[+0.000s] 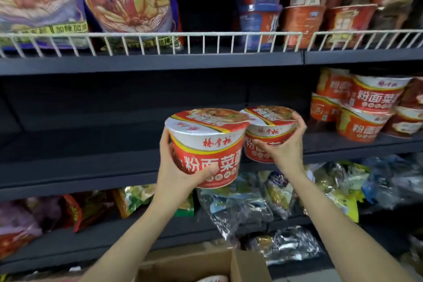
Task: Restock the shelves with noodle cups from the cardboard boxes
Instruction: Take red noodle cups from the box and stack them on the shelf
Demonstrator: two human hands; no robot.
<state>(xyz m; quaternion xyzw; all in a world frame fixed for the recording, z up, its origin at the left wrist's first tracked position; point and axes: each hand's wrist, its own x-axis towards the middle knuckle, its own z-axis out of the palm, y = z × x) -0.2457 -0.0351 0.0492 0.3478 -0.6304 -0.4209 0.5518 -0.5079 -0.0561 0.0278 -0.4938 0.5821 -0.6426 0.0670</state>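
At the front of the middle shelf [114,151], the person is holding 2 noodle cups at once, 1 in each hand. The left hand [176,174] is cradling the nearer cup [206,146] from below and from its left side, thumb pressed across the red label and fingers wrapped behind, so the cup is sitting above and to the right of the palm, tilted slightly toward the camera. The right hand [283,144] is gripping the farther cup [267,130] from its right side, thumb across the front wall and fingers reaching up to the lid rim, with the cup lying to the left of the palm. The 2 cups are touching or nearly touching at their rims; which is hard to tell. The likeliest trouble is that 1-handed holds on wide, smooth cups are giving little margin: a nudge of rim against rim, or a bump on the shelf edge while reaching in, could be tipping a cup out of its hold and down onto the foil packets [247,210] below. Setting either cup carelessly near the stacked cups [366,107] at the right could also be toppling that pile. Below, the cardboard box [206,265] is standing open, another cup lid showing inside.
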